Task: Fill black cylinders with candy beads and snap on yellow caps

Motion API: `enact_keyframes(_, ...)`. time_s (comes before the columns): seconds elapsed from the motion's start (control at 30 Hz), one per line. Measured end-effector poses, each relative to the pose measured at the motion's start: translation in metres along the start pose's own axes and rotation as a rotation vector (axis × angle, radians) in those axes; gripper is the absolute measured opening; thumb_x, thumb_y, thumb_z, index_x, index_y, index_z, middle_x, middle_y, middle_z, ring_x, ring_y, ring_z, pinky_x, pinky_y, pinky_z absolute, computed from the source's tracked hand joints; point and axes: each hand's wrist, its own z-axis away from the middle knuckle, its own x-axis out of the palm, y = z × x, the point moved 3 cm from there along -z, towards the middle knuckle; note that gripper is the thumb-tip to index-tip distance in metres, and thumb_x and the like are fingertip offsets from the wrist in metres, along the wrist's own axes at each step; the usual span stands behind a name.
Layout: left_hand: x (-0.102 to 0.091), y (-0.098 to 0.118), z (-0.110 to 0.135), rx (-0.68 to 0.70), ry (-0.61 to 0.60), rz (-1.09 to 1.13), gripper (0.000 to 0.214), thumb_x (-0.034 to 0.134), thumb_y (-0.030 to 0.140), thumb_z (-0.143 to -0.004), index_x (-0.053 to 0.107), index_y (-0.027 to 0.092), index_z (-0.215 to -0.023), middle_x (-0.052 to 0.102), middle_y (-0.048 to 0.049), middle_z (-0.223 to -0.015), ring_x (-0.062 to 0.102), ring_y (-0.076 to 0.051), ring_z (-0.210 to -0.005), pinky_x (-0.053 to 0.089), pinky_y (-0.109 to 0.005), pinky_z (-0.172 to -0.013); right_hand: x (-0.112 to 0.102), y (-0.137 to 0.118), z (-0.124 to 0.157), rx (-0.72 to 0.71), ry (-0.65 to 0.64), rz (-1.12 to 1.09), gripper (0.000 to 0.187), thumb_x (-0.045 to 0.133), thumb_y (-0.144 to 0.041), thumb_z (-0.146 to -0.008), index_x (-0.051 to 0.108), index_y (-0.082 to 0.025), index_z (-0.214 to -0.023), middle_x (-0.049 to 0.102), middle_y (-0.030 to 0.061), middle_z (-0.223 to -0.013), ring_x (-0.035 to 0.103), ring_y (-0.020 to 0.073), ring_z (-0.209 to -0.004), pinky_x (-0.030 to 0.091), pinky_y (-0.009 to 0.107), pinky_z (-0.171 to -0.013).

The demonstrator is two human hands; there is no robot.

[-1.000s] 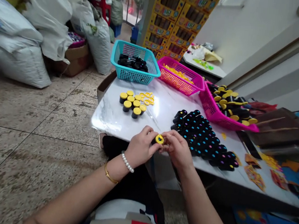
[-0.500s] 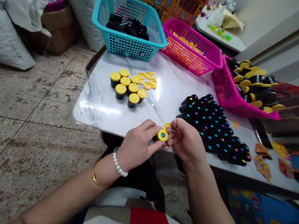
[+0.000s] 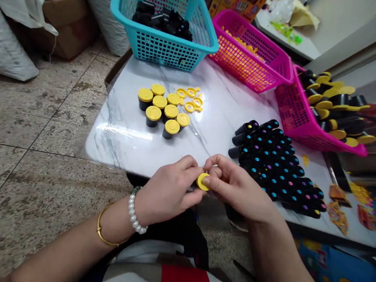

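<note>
Closely, our left hand [image 3: 170, 190] and right hand [image 3: 238, 189] pinch a yellow cap [image 3: 202, 181] between their fingertips, wrists turned inward, at the near edge of the marble table [image 3: 118, 108]. Just beside lie black tubes [image 3: 271, 166] dotted with colour; printing on the yellow cartons [image 3: 239, 5] beyond is too small to read.

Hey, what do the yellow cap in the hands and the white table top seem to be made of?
The yellow cap looks like moulded plastic: smooth, evenly coloured, with a soft sheen. The white table top looks like polished marble, given its grey veining and strong glare, though a marble-look laminate could look the same.
</note>
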Motion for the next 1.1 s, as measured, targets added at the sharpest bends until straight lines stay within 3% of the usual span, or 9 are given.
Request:
enact_keyframes(0.13, 0.006, -0.002, -0.001, -0.039, 0.071, -0.021, 0.022, 0.057, 0.023, -0.080, 0.061, 0.019, -0.102, 0.054, -0.0035, -0.092, 0.055, -0.015, -0.077, 0.050, -0.028, -0.073, 0.005, -0.003, 0.005, -0.062, 0.050, 0.216, 0.020, 0.058, -0.037, -0.086, 0.048, -0.021, -0.093, 0.040, -0.0094, -0.056, 0.035, 0.0063, -0.048, 0.027, 0.016, -0.042)
enact_keyframes(0.4, 0.004, 0.003, 0.014, -0.011, 0.370, -0.030, 0.003, 0.056, 0.020, -0.083, 0.056, 0.017, -0.082, 0.050, -0.0015, -0.082, 0.052, -0.013, -0.074, 0.045, -0.025, -0.065, 0.022, 0.014, 0.001, -0.184, 0.168, 0.156, 0.025, 0.049, -0.047, -0.089, 0.047, -0.023, -0.093, 0.048, -0.0102, -0.054, 0.044, 0.0076, -0.035, 0.035, 0.016, -0.032)
enact_keyframes(0.5, -0.006, -0.002, 0.020, -0.062, 0.419, -0.077, 0.007, 0.056, 0.019, -0.084, 0.060, 0.019, -0.089, 0.053, -0.0016, -0.085, 0.054, -0.014, -0.076, 0.046, -0.026, -0.068, 0.037, 0.009, -0.011, -0.258, 0.180, 0.205, 0.026, 0.048, -0.048, -0.089, 0.048, -0.022, -0.094, 0.051, -0.0091, -0.054, 0.047, 0.0084, -0.037, 0.034, 0.015, -0.031)
enact_keyframes(0.6, -0.016, -0.007, 0.024, -0.092, 0.478, -0.139, 0.025, 0.055, 0.021, -0.085, 0.059, 0.021, -0.110, 0.055, -0.0041, -0.095, 0.057, -0.016, -0.082, 0.048, -0.029, -0.073, 0.046, 0.001, -0.022, -0.318, 0.203, 0.303, 0.024, 0.047, -0.045, -0.090, 0.051, -0.022, -0.095, 0.053, -0.0085, -0.052, 0.048, 0.0081, -0.036, 0.034, 0.015, -0.034)
enact_keyframes(0.73, -0.015, -0.012, 0.026, -0.069, 0.546, -0.204, 0.036, 0.053, 0.022, -0.088, 0.052, 0.024, -0.125, 0.055, -0.0066, -0.106, 0.059, -0.018, -0.091, 0.051, -0.031, -0.081, 0.037, -0.020, -0.030, -0.333, 0.143, 0.524, 0.023, 0.049, -0.043, -0.090, 0.059, -0.021, -0.090, 0.059, -0.0050, -0.055, 0.053, 0.0099, -0.040, 0.039, 0.019, -0.041)
enact_keyframes(0.8, -0.012, -0.013, 0.027, -0.052, 0.584, -0.284, 0.035, 0.051, 0.025, -0.091, 0.052, 0.024, -0.126, 0.056, -0.0071, -0.107, 0.060, -0.018, -0.092, 0.052, -0.030, -0.081, 0.020, -0.043, -0.037, -0.397, 0.254, 0.746, 0.025, 0.051, -0.041, -0.089, 0.064, -0.021, -0.083, 0.063, -0.0012, -0.059, 0.058, 0.0127, -0.048, 0.043, 0.023, -0.049)
enact_keyframes(0.9, -0.008, -0.013, 0.028, -0.053, 0.631, -0.436, 0.038, 0.047, 0.027, -0.093, 0.049, 0.023, -0.131, 0.057, -0.0082, -0.109, 0.062, -0.016, -0.087, 0.052, -0.027, -0.074, -0.006, -0.088, -0.063, -0.552, 0.624, 1.127, 0.029, 0.042, -0.034, -0.093, 0.068, -0.019, -0.094, 0.070, 0.0077, -0.083, 0.065, 0.0212, -0.078, 0.048, 0.033, -0.073)
enact_keyframes(1.0, -0.009, -0.013, 0.028, -0.080, 0.653, -0.573, 0.038, 0.046, 0.025, -0.093, 0.050, 0.025, -0.131, 0.059, -0.0079, -0.111, 0.062, -0.014, -0.082, 0.050, -0.023, -0.065, -0.014, -0.115, -0.111, -0.586, 0.513, 1.218, 0.027, 0.046, -0.025, -0.091, 0.069, -0.020, -0.104, 0.068, 0.0090, -0.111, 0.061, 0.0228, -0.104, 0.043, 0.034, -0.092)
enact_keyframes(1.1, -0.014, -0.016, 0.028, -0.119, 0.665, -0.693, 0.038, 0.048, 0.024, -0.092, 0.053, 0.029, -0.130, 0.060, -0.0072, -0.113, 0.063, -0.015, -0.080, 0.047, -0.022, -0.059, -0.012, -0.117, -0.153, -0.574, 0.329, 1.295, 0.029, 0.055, -0.022, -0.087, 0.067, -0.024, -0.113, 0.065, 0.0035, -0.121, 0.054, 0.0190, -0.118, 0.040, 0.027, -0.098)
